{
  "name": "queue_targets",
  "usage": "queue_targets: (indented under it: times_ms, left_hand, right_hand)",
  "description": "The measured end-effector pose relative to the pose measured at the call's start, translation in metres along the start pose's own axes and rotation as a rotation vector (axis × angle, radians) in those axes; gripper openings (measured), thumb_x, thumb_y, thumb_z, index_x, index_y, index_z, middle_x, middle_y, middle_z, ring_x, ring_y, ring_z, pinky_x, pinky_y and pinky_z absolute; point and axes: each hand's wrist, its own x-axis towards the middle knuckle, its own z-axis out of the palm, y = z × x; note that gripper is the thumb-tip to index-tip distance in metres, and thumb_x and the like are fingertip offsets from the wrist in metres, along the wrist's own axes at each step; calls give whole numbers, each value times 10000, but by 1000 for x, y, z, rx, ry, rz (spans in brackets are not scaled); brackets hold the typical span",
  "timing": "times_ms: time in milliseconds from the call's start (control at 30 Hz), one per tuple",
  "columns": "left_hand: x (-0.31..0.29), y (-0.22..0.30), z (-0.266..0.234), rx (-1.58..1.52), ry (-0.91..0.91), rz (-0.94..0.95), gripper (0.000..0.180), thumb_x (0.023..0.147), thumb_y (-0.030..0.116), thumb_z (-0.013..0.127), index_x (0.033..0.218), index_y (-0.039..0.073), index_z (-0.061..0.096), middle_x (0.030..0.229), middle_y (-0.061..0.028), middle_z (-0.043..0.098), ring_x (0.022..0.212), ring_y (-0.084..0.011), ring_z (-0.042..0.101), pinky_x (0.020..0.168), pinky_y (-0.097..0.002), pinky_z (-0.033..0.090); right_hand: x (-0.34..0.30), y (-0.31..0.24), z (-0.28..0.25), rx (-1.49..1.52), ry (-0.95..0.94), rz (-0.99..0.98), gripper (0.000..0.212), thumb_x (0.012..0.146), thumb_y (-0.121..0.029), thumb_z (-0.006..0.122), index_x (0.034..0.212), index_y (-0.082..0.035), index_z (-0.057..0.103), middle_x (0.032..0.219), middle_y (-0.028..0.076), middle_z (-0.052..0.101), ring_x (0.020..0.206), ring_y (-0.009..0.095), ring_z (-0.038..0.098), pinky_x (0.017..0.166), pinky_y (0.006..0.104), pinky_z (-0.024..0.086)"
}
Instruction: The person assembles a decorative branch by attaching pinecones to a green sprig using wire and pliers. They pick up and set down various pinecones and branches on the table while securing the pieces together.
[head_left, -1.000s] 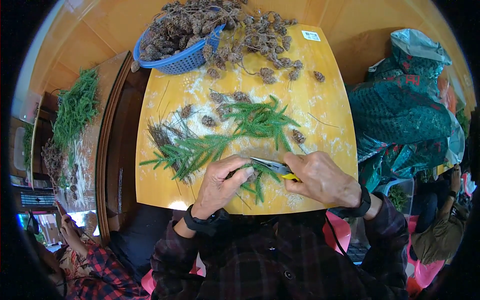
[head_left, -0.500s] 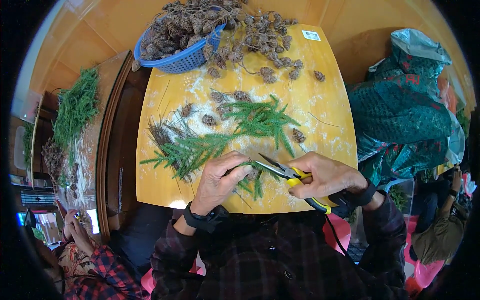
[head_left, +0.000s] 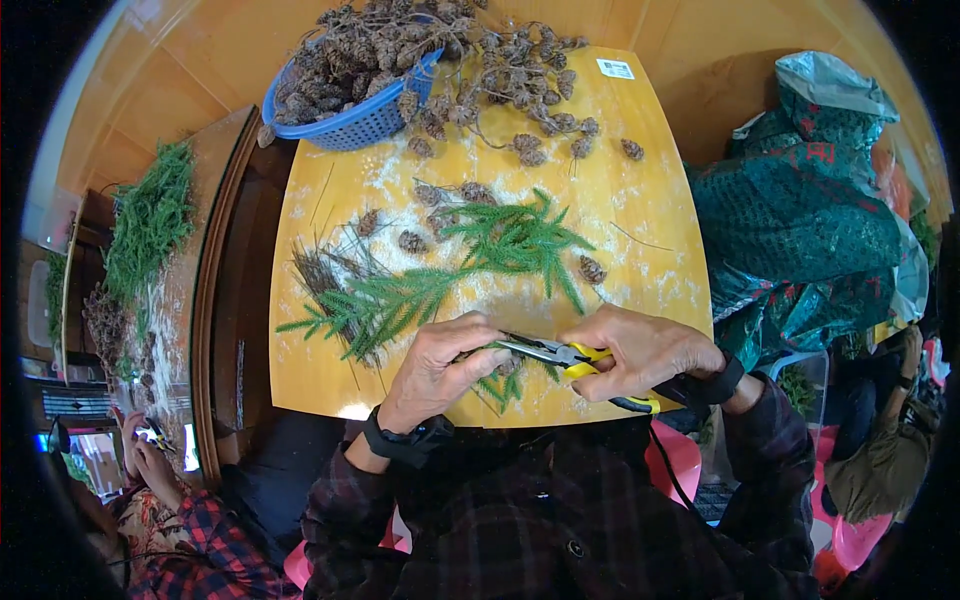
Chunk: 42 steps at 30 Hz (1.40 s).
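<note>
My left hand (head_left: 445, 362) is closed, pinching a green needled sprig (head_left: 497, 388) near the front edge of the table. Part of the sprig hangs below the fingertips, beside a brown cone mostly hidden there. In my right hand (head_left: 645, 358) are long-nose pliers (head_left: 562, 354) with yellow and black handles. Their jaws are together at my left fingertips; what lies between them, if anything, is too small to tell. Just beyond my hands lie a green branch (head_left: 390, 305) and a bushier one (head_left: 520, 235), next to a bundle of thin dark wires (head_left: 325, 275).
A blue basket (head_left: 365, 128) heaped with brown cones stands at the back left, with more clustered cones (head_left: 525, 80) beside it. Loose cones (head_left: 412, 241) and white powder dot the yellow table (head_left: 650, 190). Green bags (head_left: 800, 215) stand right; people sit on both sides.
The pliers have moved slightly left, and their jaws, apart before, have come together at my left fingertips. My left hand keeps its pinch on the sprig.
</note>
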Motion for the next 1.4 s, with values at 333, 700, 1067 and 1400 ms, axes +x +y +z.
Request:
queue_targets:
  times_ms: [333, 700, 1067, 1400]
  left_hand:
    - [2, -4, -3, -92, -14, 56, 174, 812, 80, 656, 913, -59, 629, 824, -132, 631, 714, -228, 615, 648, -305, 474]
    - [-6, 4, -1, -349, 10, -237, 213, 877, 123, 605, 995, -47, 650, 933, -98, 666, 741, -154, 624, 712, -271, 493]
    - [-10, 0, 2, -552, 37, -375, 237, 864, 144, 569, 996, -34, 654, 1014, -131, 656, 847, -174, 611, 749, -299, 492]
    - [-11, -1, 1, -668, 34, -367, 230, 866, 165, 616, 995, -22, 653, 1015, -133, 657, 868, -185, 606, 761, -310, 492]
  right_hand:
    - [-5, -4, 13, 118, -3, -18, 151, 788, -144, 588, 792, -27, 493, 590, 14, 392, 549, 104, 381, 493, 298, 339]
    - [-6, 11, 2, 118, 162, 28, 199, 770, -210, 614, 797, -20, 565, 619, 23, 530, 574, 139, 503, 536, 315, 413]
    - [9, 70, -49, -646, 845, 258, 266, 736, -215, 649, 830, 24, 578, 630, 227, 565, 598, 353, 587, 596, 410, 467]
    - [5, 33, -41, -226, 718, 37, 158, 728, -150, 589, 770, -5, 542, 576, 107, 496, 531, 173, 460, 531, 347, 395]
